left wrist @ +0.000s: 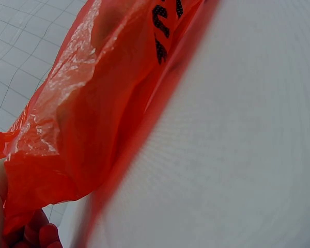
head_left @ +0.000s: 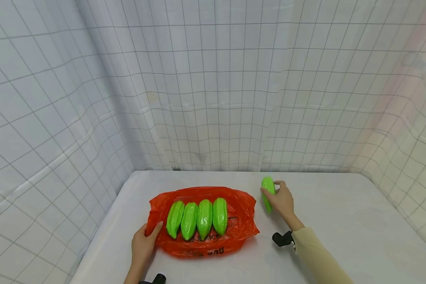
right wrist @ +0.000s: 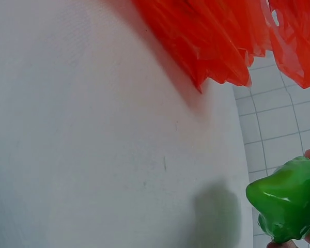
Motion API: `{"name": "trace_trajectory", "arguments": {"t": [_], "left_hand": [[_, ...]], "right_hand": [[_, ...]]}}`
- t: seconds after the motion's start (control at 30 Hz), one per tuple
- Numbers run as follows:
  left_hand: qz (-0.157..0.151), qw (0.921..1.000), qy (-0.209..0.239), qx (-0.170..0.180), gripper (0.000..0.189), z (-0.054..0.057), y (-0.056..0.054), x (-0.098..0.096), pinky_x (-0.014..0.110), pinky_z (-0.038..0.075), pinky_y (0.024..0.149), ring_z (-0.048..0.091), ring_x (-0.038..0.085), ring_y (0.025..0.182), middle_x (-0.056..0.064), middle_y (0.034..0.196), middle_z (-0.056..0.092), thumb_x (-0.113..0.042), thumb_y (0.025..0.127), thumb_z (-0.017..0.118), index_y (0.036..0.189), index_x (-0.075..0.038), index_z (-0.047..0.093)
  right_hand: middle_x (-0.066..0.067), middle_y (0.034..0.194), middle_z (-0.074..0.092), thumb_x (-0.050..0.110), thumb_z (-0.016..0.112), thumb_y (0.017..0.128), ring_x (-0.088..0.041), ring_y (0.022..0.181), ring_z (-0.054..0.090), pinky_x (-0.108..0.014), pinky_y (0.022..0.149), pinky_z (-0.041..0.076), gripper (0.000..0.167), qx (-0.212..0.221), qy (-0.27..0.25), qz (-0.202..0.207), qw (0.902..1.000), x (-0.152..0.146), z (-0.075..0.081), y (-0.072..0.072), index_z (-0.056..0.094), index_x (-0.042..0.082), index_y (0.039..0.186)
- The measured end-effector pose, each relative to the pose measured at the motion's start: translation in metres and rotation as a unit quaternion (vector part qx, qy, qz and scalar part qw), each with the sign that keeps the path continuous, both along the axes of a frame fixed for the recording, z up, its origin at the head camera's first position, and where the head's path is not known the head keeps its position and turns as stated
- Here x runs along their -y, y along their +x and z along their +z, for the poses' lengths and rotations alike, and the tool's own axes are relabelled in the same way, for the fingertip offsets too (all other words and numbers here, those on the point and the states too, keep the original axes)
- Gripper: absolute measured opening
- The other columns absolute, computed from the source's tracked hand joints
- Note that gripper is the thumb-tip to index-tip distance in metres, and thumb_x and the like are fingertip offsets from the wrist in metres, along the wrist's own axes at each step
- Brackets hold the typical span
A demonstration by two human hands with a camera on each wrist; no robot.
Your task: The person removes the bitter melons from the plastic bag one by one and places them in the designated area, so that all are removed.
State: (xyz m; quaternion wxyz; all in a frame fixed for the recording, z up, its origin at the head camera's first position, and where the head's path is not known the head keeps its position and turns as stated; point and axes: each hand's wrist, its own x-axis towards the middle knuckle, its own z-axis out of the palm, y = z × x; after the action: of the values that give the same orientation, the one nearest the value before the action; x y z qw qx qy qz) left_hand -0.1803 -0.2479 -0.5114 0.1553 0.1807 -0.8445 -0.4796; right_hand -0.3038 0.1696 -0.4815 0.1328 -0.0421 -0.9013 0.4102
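Note:
Across the white table lies a red plastic bag (head_left: 234,236) with black print, its upper side spread wide. Several long, glossy green ridged fruits (head_left: 204,219) lie in a row on its red plastic. My left hand (head_left: 142,245) pinches the bag's left edge, thumb above and fingers under the film; in the left wrist view the crumpled plastic (left wrist: 77,134) runs up from the thumb. Right of the bag, my right hand (head_left: 282,200) grips another green ridged fruit (head_left: 268,187). Its tapered, shiny end (right wrist: 284,199) shows above a shadow in the right wrist view.
A white table (head_left: 340,221) carries everything. Behind and beside it hang white curtains (head_left: 213,98) with a dark grid pattern. Black wrist-camera mounts (head_left: 283,239) sit at both wrists, and a beige sleeve (head_left: 317,256) covers the right forearm.

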Motion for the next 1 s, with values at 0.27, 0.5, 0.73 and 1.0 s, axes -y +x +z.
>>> {"name": "trace_trajectory", "arguments": {"t": [0.27, 0.5, 0.73, 1.0], "left_hand": [[0.003, 1.0000, -0.002, -0.004, 0.049, -0.001, 0.000, 0.000, 0.028, 0.038, 0.056, 0.048, 0.017, 0.065, 0.004, 0.069, 0.059, -0.044, 0.088, 0.066, 0.102, 0.004, 0.065], [0.001, 1.0000, -0.006, -0.007, 0.048, -0.001, -0.001, 0.000, 0.028, 0.037, 0.055, 0.046, 0.017, 0.063, 0.002, 0.064, 0.056, -0.044, 0.088, 0.065, 0.099, 0.003, 0.065], [0.003, 1.0000, -0.003, -0.004, 0.048, -0.001, -0.001, 0.000, 0.026, 0.038, 0.054, 0.047, 0.016, 0.063, 0.002, 0.064, 0.056, -0.044, 0.088, 0.065, 0.100, 0.003, 0.065], [0.004, 1.0000, -0.002, -0.005, 0.047, 0.000, -0.001, 0.000, 0.027, 0.038, 0.054, 0.047, 0.017, 0.063, 0.003, 0.064, 0.056, -0.043, 0.088, 0.065, 0.099, 0.003, 0.065]], "right_hand": [[-0.025, 0.104, 0.059, 0.045, 0.067, 0.084, -0.033, 0.084, 0.059, -0.044, 0.066, 0.046, 0.070, 0.034, 0.023, 0.000, 0.9992, 0.000, -0.007, -0.001, 0.044, -0.005, 0.127], [-0.028, 0.109, 0.059, 0.047, 0.066, 0.084, -0.036, 0.087, 0.059, -0.046, 0.068, 0.046, 0.071, 0.047, 0.037, 0.000, 0.9982, 0.002, -0.008, -0.001, 0.044, -0.006, 0.126], [-0.029, 0.110, 0.058, 0.048, 0.065, 0.084, -0.035, 0.087, 0.059, -0.046, 0.068, 0.046, 0.073, 0.060, 0.044, -0.001, 0.9972, 0.001, -0.010, -0.002, 0.043, -0.007, 0.127], [-0.029, 0.111, 0.057, 0.047, 0.065, 0.084, -0.036, 0.089, 0.058, -0.047, 0.071, 0.046, 0.073, 0.064, 0.042, 0.004, 0.9970, -0.001, -0.012, -0.002, 0.043, -0.007, 0.127]]}}
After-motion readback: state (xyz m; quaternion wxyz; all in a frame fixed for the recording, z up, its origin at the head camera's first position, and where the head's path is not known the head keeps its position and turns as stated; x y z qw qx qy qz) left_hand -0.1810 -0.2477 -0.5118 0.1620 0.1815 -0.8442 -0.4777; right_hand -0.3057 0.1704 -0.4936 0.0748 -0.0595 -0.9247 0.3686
